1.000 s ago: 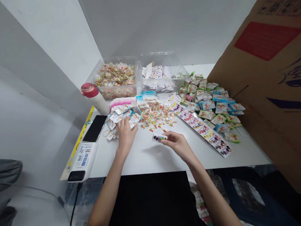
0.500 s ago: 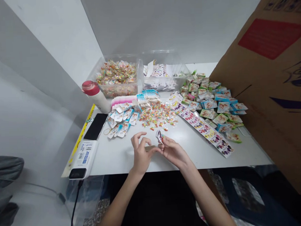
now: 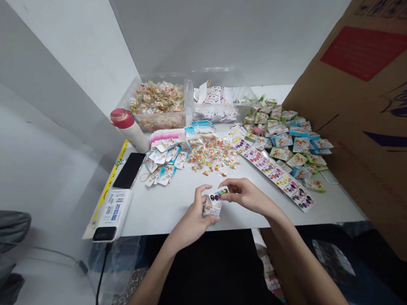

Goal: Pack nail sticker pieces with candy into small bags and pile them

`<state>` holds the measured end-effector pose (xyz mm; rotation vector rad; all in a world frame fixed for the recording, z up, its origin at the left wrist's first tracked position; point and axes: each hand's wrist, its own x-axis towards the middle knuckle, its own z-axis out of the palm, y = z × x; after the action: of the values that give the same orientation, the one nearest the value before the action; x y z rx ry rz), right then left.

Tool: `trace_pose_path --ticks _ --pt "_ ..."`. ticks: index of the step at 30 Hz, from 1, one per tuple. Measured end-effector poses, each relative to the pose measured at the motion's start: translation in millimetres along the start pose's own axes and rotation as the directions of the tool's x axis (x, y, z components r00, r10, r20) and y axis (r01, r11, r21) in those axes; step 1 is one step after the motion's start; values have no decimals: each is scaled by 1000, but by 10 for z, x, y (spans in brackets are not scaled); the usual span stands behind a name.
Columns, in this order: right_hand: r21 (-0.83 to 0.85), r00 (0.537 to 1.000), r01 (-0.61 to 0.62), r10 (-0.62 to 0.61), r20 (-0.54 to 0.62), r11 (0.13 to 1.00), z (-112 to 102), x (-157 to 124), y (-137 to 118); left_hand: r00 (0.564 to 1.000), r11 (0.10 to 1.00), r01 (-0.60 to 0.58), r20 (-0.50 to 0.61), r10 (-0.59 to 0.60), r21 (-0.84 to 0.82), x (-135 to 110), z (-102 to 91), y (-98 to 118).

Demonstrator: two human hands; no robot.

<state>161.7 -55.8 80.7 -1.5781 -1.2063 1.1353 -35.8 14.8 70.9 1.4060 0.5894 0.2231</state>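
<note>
Low over the white table, my left hand (image 3: 193, 217) is shut around a small printed card (image 3: 211, 209), which it holds upright. My right hand (image 3: 245, 196) pinches a short strip with dark and colourful ovals (image 3: 219, 195) and presses it against the top of that card. The hands nearly meet, and the fingers hide part of the card. Ahead of them lies a heap of small shiny packets of colourful pieces (image 3: 212, 155). Loose printed cards (image 3: 165, 165) lie to its left, and a long printed sticker strip (image 3: 277, 175) lies to its right.
A large pile of printed cards (image 3: 283, 138) lies at the right. Transparent bins (image 3: 159, 123) stand at the back. A red-capped bottle (image 3: 127, 130), a phone (image 3: 129, 170) and a white boxed device (image 3: 112, 213) sit at the left. A cardboard panel (image 3: 365, 102) rises at the right.
My left hand has moved away from the loose cards and now holds a card. The strip that my right hand held is now pressed against that card.
</note>
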Motion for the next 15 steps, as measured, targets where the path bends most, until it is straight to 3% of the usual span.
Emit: trace_pose_path --ticks 2,8,15 --pt "-143 999 16 -10 39 990 -69 -9 -78 1000 999 4 -10 -4 -49 -9 17 5" --pt "-336 989 42 8 148 941 -125 -39 -374 996 996 59 -57 -62 -65 4 96 -48" --pt "-412 993 105 -117 -5 905 79 -35 -446 986 990 -86 -150 69 -109 3 103 -5"
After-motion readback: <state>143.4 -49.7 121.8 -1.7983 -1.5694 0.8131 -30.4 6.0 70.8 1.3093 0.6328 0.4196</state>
